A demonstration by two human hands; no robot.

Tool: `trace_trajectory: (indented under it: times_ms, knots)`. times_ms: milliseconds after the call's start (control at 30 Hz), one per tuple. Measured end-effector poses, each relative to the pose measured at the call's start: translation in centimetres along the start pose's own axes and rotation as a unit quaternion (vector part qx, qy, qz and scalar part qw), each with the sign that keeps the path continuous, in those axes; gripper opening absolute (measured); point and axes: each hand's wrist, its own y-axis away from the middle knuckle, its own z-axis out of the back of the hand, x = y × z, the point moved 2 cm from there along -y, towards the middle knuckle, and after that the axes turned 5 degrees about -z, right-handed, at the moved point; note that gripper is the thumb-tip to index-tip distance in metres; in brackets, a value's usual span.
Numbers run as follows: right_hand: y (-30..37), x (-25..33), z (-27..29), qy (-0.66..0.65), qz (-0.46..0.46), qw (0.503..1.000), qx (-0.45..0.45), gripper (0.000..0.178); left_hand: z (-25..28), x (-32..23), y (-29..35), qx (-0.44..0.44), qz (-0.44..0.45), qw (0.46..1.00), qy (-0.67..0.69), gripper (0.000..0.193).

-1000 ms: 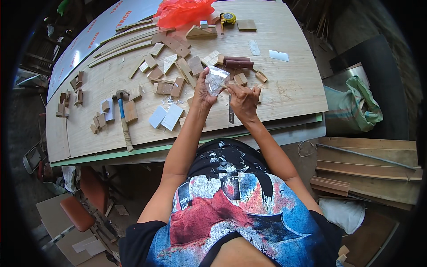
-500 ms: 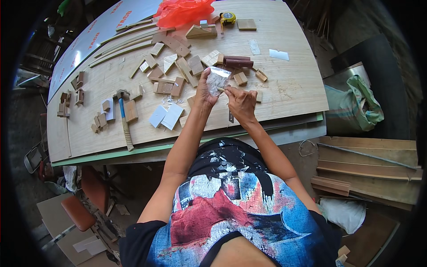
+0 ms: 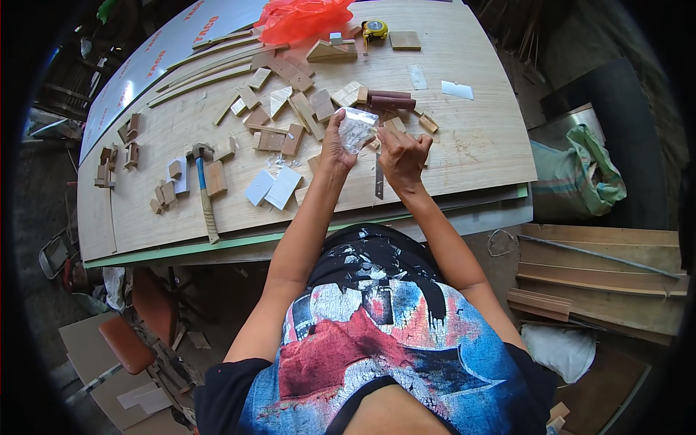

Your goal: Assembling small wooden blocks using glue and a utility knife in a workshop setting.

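Observation:
My left hand (image 3: 336, 147) is closed around the left side of a small clear plastic bag (image 3: 358, 130) with whitish contents that are too fine to make out. At the bag's right edge is my right hand (image 3: 404, 158), its fingers curled and pinched together; whatever lies between the fingertips is hidden. Both hands are above the wooden tabletop (image 3: 478, 119). A dark metal strip (image 3: 379, 179) lies just below the right hand. Two white rectangular pieces (image 3: 283, 188) are to the left, near my left forearm.
Small wood blocks (image 3: 322, 105) and brown cylinders (image 3: 390, 101) lie beyond the hands. A claw hammer (image 3: 203, 190) rests at left. At the back are a red plastic bag (image 3: 301, 22) and a yellow tape measure (image 3: 375, 29). A green-white sack (image 3: 580, 174) stands off the right edge.
My right hand has shifted slightly right and turned, its fingertips now higher along the bag's edge. More of the metal strip shows. The left hand still holds the bag in nearly the same place.

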Motion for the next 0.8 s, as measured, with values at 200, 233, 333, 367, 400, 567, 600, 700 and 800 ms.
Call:
trace_trajectory:
  times_ms: [200,233,333,367,400,567,600,700,800]
  knots:
    - [0.7,0.0,-0.8,0.000,0.036,0.999,0.019,0.005,0.9,0.6,-0.6,-0.013,-0.010,1.000,0.016,0.030]
    - [0.8,0.0,-0.8,0.000,0.036,0.999,0.020,0.005,1.1,0.7,-0.7,-0.010,0.001,1.000,0.023,0.029]
    - [1.0,0.0,-1.0,0.019,0.041,0.998,0.047,0.005,1.4,0.9,-0.7,-0.012,0.012,0.999,0.031,0.027]
    - [1.1,-0.1,-1.0,0.000,0.027,0.998,0.057,0.005,1.4,1.0,-0.6,-0.016,0.012,0.999,0.033,0.026]
    - [1.2,-0.2,-1.0,-0.020,0.012,0.998,0.066,0.005,1.4,1.1,-0.6,-0.015,0.013,0.999,0.032,0.026]
    - [1.2,-0.3,-0.9,-0.033,-0.051,0.985,0.162,0.010,1.2,1.3,-0.4,0.005,0.033,0.999,0.035,0.029]
    - [1.1,-0.2,-0.9,-0.026,-0.065,0.979,0.191,0.012,1.3,1.3,-0.4,0.005,0.033,0.999,0.034,0.029]
    - [1.1,0.1,-0.7,-0.018,-0.103,0.965,0.242,0.015,1.6,1.4,-0.6,0.008,0.040,0.999,0.037,0.031]
    - [0.7,-0.3,-0.5,-0.072,-0.154,0.957,0.236,0.019,1.5,1.5,-0.7,0.009,0.045,0.998,0.037,0.032]
